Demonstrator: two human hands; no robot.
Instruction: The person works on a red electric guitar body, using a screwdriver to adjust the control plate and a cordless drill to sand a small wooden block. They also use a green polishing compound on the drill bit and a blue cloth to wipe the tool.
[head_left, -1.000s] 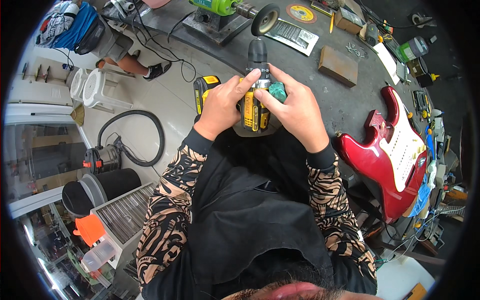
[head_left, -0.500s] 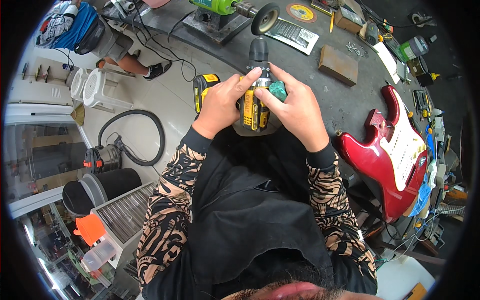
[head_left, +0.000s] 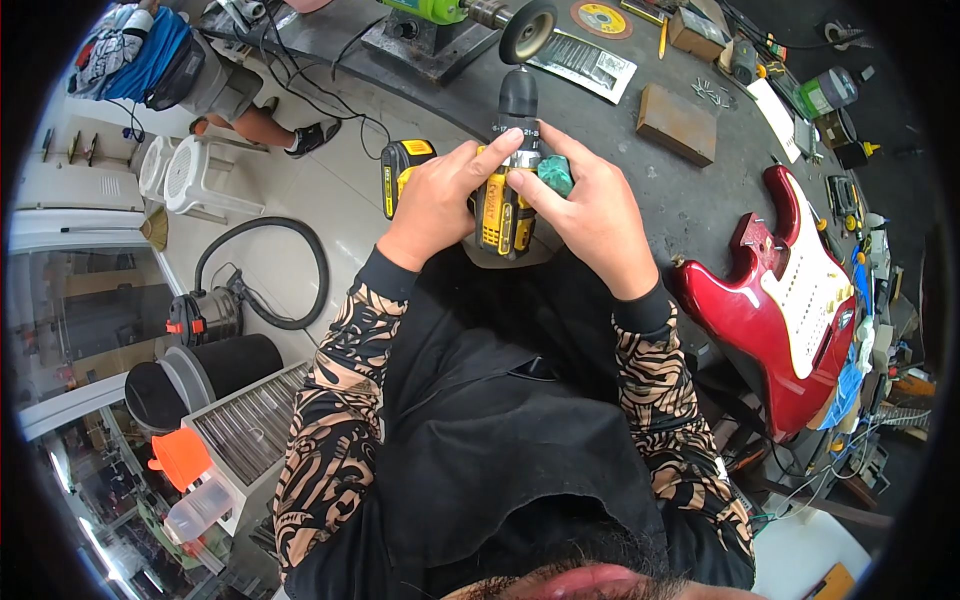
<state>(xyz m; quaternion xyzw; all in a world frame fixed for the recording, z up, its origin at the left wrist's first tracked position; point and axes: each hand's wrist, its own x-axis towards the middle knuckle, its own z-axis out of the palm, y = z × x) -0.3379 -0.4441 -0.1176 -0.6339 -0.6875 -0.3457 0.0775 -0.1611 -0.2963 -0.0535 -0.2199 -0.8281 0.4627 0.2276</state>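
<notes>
Between my two hands is a yellow and black cordless drill (head_left: 507, 218), its black chuck aimed away from me toward the workbench. My left hand (head_left: 437, 200) grips the drill from the left, its index finger laid across the numbered collar. On the other side my right hand (head_left: 600, 215) has its thumb on the drill body and fingers along the collar. A crumpled green cloth-like piece (head_left: 556, 176) is tucked between the right hand and the drill. The drill's battery (head_left: 403, 178) sticks out left of my left hand. My palms hide the handle.
A green bench machine with a black wheel (head_left: 528, 32) stands just beyond the chuck. On the dark workbench (head_left: 640, 185) lie a wooden block (head_left: 676, 124), small screws, a silver packet (head_left: 585, 68) and a red guitar body (head_left: 770, 310). Another person (head_left: 225, 95) is at the upper left.
The drill and both hands have shifted very slightly up and to the left in the picture. The hold of both hands looks the same.
</notes>
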